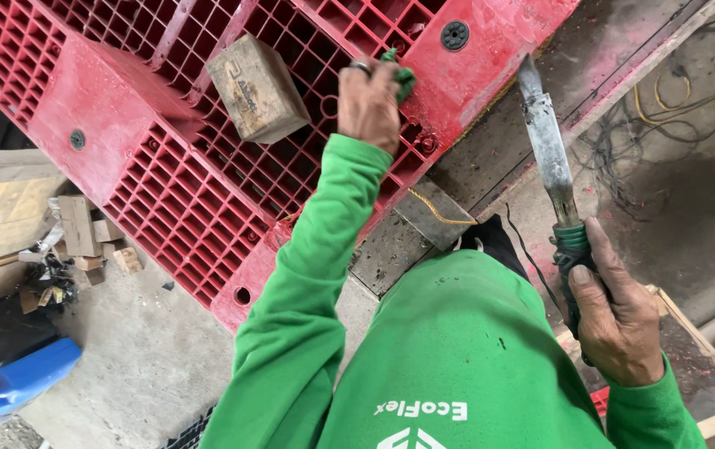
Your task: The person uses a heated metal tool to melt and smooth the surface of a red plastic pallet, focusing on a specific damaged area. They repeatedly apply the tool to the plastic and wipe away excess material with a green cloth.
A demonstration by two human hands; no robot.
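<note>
A red plastic pallet (166, 183) lies tilted across the upper left, its grid side up. My left hand (368, 104) rests on the grid with a green cloth (401, 76) pinched in its fingers. A wooden block (256, 87) sits on the pallet just left of that hand. My right hand (615, 320) grips the green handle of a long metal tool (547, 145), whose flat grey blade points up toward the pallet's right edge. Both sleeves are green.
A grey workbench (490, 158) runs under the pallet's right side. Tangled wires (665, 108) lie at the upper right. Wood scraps (83, 237) and planks sit at the left, a blue plastic container (29, 378) at the lower left on the concrete floor.
</note>
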